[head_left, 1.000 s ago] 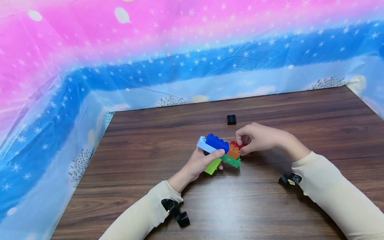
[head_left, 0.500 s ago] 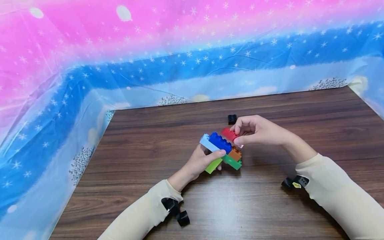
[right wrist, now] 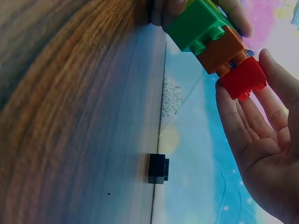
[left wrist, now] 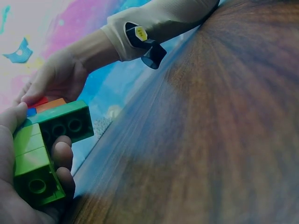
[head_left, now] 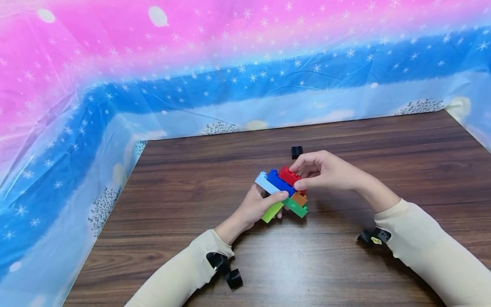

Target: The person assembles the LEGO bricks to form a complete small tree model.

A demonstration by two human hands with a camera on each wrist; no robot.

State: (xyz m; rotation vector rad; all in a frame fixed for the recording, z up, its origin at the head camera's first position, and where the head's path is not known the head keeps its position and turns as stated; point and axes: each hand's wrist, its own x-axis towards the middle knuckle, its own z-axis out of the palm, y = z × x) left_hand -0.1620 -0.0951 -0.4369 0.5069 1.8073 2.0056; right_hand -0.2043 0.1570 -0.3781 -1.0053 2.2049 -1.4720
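Note:
My left hand point(head_left: 255, 208) grips a stack of toy building bricks, its thumb along the near side. Lime green bricks point(left wrist: 35, 154) sit in the palm at the bottom. Above them come a green brick point(head_left: 296, 207) and a light blue brick point(head_left: 266, 184), then a dark blue brick point(head_left: 281, 182) and an orange brick point(right wrist: 223, 50). My right hand point(head_left: 330, 172) pinches a red brick point(right wrist: 243, 78) between thumb and fingers. In the right wrist view the red brick lies against the top of the stack, over the orange and dark blue bricks.
A black brick point(head_left: 297, 152) lies on the wooden table point(head_left: 184, 170) beyond my right hand. A patterned cloth point(head_left: 230, 94) hangs along the back and left edges. Black camera mounts point(head_left: 226, 270) are strapped at both wrists.
The right hand has lifted the red brick from beside the stack's right end, moved it up and left, then lowered it onto the stack's top. The left hand has hardly moved.

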